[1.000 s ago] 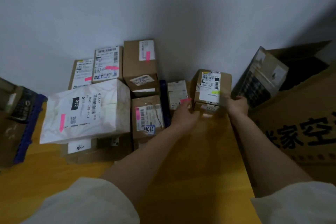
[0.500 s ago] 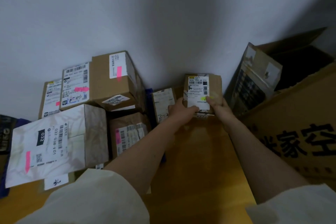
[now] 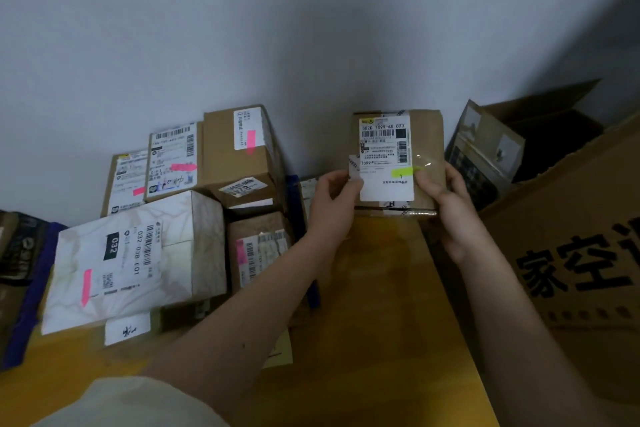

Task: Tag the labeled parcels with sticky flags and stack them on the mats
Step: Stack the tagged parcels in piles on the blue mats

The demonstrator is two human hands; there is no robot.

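- Nearest the camera, two bare forearms in pale sleeves reach out over the yellow mat [image 3: 381,305] that covers the floor here.
- The left hand [image 3: 332,208] curls its fingers round the left edge of the brown box [image 3: 427,163], thumb on the front by the white label [image 3: 386,163].
- The right hand [image 3: 450,208] grips the right edge, thumb lying on the front face just beside the yellow flag [image 3: 403,172].
- The box is held between both hands, front face tilted up to the camera, its lower edge low over the far end of the mat, close to the wall [image 3: 311,28]. Whether it touches the mat, I cannot tell.
- My read on handling: plain stiff cardboard, likely light, since fingertips alone carry it. The shiny clear tape on the front looks slick, so the bare cardboard side edges are the safer hold.
- The flag is already stuck on the label, so thumbs should stay off it or it may peel.
- Left of it, a stack of parcels with pink flags sits on a blue mat [image 3: 31,295], the big white parcel [image 3: 135,260] in front.
- Far right, an open carton [image 3: 571,236] with bold black print stands against the wall.
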